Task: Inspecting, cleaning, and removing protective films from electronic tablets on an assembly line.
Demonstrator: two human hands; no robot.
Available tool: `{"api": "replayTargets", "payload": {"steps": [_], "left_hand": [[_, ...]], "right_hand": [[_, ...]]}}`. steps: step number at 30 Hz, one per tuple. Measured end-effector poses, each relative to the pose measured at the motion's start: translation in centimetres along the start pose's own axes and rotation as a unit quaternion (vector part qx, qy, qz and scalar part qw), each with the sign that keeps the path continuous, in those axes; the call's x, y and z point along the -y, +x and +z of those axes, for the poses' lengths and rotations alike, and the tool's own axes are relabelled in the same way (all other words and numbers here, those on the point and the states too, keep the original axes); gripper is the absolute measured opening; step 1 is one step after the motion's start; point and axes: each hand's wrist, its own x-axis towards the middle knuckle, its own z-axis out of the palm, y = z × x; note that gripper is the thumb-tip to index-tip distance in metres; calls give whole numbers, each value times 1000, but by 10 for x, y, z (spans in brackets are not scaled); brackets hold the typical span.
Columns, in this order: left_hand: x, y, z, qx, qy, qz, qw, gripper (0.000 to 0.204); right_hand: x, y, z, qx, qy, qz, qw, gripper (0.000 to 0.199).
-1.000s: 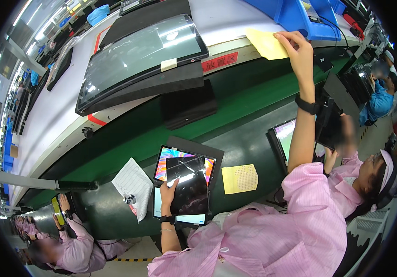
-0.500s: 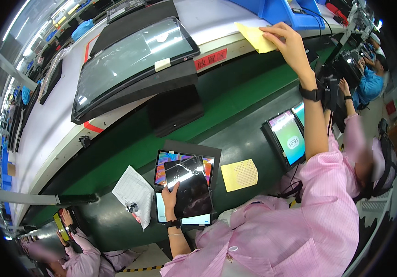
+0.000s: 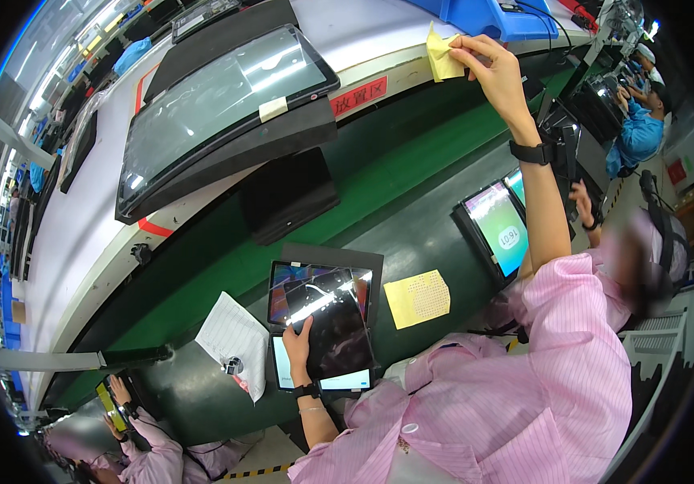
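Observation:
Up at the edge of the white shelf, my right hand point(image 3: 493, 71) pinches a creased yellow sheet of paper point(image 3: 443, 58) between thumb and fingers. My left hand point(image 3: 297, 348) grips the left edge of a glossy black tablet-sized panel point(image 3: 339, 343), its thumb lying on the face. The panel is tilted over two tablets and partly hides them. The upper tablet point(image 3: 282, 302) has a dimmed colourful screen; the lower tablet point(image 3: 355, 381) shows a pale lit screen. To the right of the panel, a yellow sheet with rows of small marks point(image 3: 417, 299) lies on the dark green bench point(image 3: 411, 242).
A large glass-fronted screen point(image 3: 222, 117) rests on black foam on the shelf point(image 3: 379, 48), near a blue bin point(image 3: 500, 18). Left of the tablets lies a white written sheet point(image 3: 232, 343). Lit tablets point(image 3: 496, 230) stand rightward. Co-workers point(image 3: 641, 133) sit on both sides.
The yellow paper in my right hand has turned more upright and folded. The upper tablet's screen has dimmed. My left hand still holds the black panel in nearly the same place.

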Motion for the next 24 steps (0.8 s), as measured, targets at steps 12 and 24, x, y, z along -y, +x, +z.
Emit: {"api": "replayTargets", "payload": {"steps": [12, 24], "left_hand": [[-14, 1, 1, -2, 14, 22, 1000, 35], [-15, -11, 18, -171, 191, 127, 958, 64]], "right_hand": [[14, -21, -16, -10, -23, -61, 998, 21], [51, -253, 40, 89, 106, 231, 963, 11]]}}
